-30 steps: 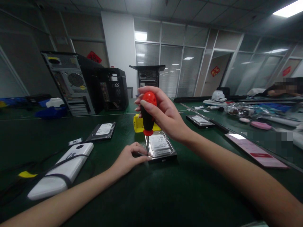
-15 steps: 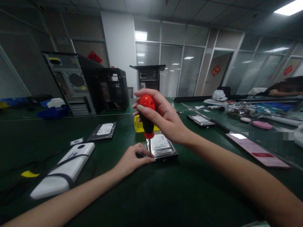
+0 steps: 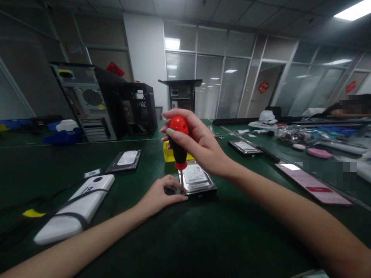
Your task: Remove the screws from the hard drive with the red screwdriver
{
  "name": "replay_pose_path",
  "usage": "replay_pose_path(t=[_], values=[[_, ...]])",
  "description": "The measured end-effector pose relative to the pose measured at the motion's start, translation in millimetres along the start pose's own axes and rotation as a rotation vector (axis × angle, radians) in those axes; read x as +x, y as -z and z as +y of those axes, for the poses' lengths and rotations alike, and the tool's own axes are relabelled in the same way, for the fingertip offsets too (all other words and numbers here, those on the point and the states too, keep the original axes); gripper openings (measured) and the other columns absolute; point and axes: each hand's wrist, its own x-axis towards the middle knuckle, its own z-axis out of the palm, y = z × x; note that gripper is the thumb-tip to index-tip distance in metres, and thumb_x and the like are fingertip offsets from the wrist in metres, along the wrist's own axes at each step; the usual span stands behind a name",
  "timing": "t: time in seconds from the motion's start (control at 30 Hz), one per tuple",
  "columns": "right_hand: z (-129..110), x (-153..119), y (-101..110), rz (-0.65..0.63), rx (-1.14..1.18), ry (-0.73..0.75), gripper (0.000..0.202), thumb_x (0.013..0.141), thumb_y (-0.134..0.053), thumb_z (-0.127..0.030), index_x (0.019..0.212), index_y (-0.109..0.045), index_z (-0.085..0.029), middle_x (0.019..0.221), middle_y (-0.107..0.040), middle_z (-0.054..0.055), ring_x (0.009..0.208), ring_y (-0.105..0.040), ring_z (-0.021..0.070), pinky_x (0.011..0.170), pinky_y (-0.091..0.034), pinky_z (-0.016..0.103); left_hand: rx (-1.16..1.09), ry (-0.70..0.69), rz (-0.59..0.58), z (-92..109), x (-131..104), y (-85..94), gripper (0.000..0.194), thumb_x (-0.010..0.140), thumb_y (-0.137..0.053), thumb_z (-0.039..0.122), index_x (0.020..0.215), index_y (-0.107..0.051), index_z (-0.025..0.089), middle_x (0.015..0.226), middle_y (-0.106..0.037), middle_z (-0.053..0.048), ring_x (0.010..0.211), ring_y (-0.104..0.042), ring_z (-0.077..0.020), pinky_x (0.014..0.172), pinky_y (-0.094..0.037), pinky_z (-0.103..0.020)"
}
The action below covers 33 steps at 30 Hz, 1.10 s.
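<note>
My right hand point(image 3: 199, 144) is wrapped round the red and black handle of a screwdriver point(image 3: 180, 152), held upright. The screwdriver's tip meets the near left corner of a silver hard drive point(image 3: 197, 178) lying flat on the green table point(image 3: 185, 231). At that same corner, the thumb and fingers of my left hand point(image 3: 162, 193) close on the drive's left edge, beside the shaft. Part of a yellow object point(image 3: 168, 152) shows behind the drive and the screwdriver.
Another hard drive point(image 3: 124, 160) lies left, near a white power bank-like case point(image 3: 77, 206) with black cables. A third drive point(image 3: 245, 147) and a pink phone-like slab point(image 3: 314, 183) lie right. Computer cases point(image 3: 87, 100) stand behind. A person's arm point(image 3: 348, 112) shows far right.
The view has shifted very slightly. Both hands keep their places at the drive, and the screwdriver stands a little more upright at the same corner.
</note>
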Motion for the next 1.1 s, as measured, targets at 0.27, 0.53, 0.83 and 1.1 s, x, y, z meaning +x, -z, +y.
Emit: replay_pose_path(t=[0.27,0.53,0.83,1.1], values=[[-5.2,1.0,-0.6,0.021,0.005,-0.013,0.027,0.086,-0.048,-0.021,0.113,-0.045,-0.020,0.114,-0.051,0.005,0.093,-0.053,0.0130,0.085,-0.048,0.030,0.008,-0.003,-0.004,-1.2,-0.1,0.2,0.023,0.069,-0.071,0.037,0.081,-0.069,0.018,0.095,-0.061,-0.002,0.088,-0.056,-0.0204,0.074,-0.043,-0.029],[-5.8,0.3,0.2,0.023,0.002,-0.002,0.029,0.087,-0.049,-0.023,0.115,-0.045,-0.019,0.118,-0.050,0.006,0.096,-0.054,0.0144,0.089,-0.047,0.031,-0.016,-0.018,0.001,-3.2,-0.3,-0.5,0.021,0.069,-0.071,0.037,0.080,-0.069,0.018,0.092,-0.060,-0.002,0.088,-0.057,-0.0196,0.076,-0.043,-0.029],[-2.0,0.0,-1.2,0.003,-0.018,0.012,0.029,0.087,-0.048,-0.022,0.115,-0.044,-0.020,0.113,-0.051,0.005,0.094,-0.054,0.0132,0.088,-0.047,0.031,-0.033,-0.026,-0.002,-0.4,0.3,-1.0,0.020,0.069,-0.071,0.036,0.081,-0.071,0.019,0.092,-0.061,-0.002,0.089,-0.057,-0.0201,0.078,-0.043,-0.030],[-3.4,0.7,0.3,0.008,-0.033,0.001,0.029,0.087,-0.048,-0.024,0.115,-0.044,-0.020,0.116,-0.049,0.005,0.095,-0.053,0.0124,0.088,-0.047,0.029,-0.004,-0.009,0.006,0.5,-0.8,-1.3,0.020,0.070,-0.071,0.037,0.079,-0.071,0.019,0.093,-0.061,-0.002,0.086,-0.057,-0.0194,0.074,-0.043,-0.028]])
